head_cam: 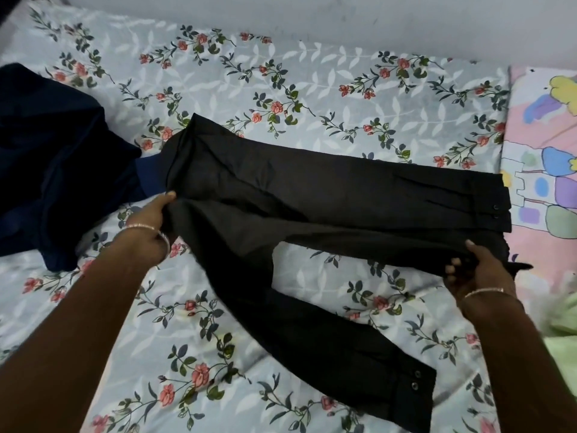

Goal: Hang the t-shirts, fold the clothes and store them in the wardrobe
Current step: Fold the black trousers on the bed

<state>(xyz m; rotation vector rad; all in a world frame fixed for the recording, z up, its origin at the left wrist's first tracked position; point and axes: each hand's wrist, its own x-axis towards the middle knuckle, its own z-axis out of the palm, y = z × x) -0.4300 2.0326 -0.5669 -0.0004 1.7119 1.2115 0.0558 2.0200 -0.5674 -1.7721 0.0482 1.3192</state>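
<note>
Black garment (327, 195) lies spread across the middle of the frame on the bed (281, 89), running left to right. Two long sections end in buttoned bands. The upper section reaches the right of the frame, its end meeting the edge of the cartoon-print cloth (543, 170). The lower section angles down toward the lower centre-right and lies flat on the sheet, with two buttons visible at its end. The exact kind of garment cannot be told.

Left grip (156, 214), centre left: fingers curled round the bunched left edge of the black garment, thumb on top. The fabric gathers into folds at the hold. Left bangle (162, 239) sits on the wrist.

Right grip (474, 270), right of frame: closed on the lower edge of the upper section, near its buttoned end, with the thumb above the cloth and the fingers tucked beneath. Right bangle (484, 291) sits on the wrist.

Sheet pattern: pale grey, white leaves, sprigs of red flowers.

Navy cloth (56, 170) is heaped at the left of the frame on the bed, touching the left end of the black garment. Pale green fabric (562, 339) shows at the lower right edge. Plain wall (343, 17) runs along the top of the frame.
</note>
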